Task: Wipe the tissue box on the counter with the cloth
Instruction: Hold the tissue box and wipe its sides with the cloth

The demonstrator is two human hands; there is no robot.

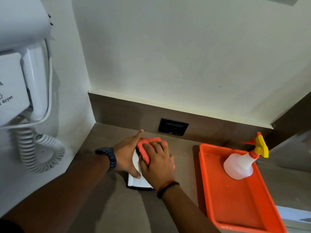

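Brown wood-grain table (104, 207), set in a corner below a pale wall.

Flat white rectangular tissue box with dark edge (138, 181): lies on the table near its back left corner, largely covered by both hands.

Crumpled coral-pink cloth (144, 151): on top of the tissue box, at its far end.

Right hand (157, 165): palm down, fingers curled and pressed onto the cloth; dark band at the wrist.

Left hand (127, 155): fingers extended and spread, braced against the tissue box's left side, thumb on its near top; dark wristwatch (109, 157) on the wrist.

Orange rectangular plastic tray (239, 206): on the table, right of the tissue box, apart from it.

Translucent white spray bottle with yellow-and-orange trigger head (240, 163): stands in the tray's far end.

Black wall socket (173, 126): in the brown backsplash behind the hands.

White wall-mounted hair dryer with coiled cord (25, 78): on the left wall.
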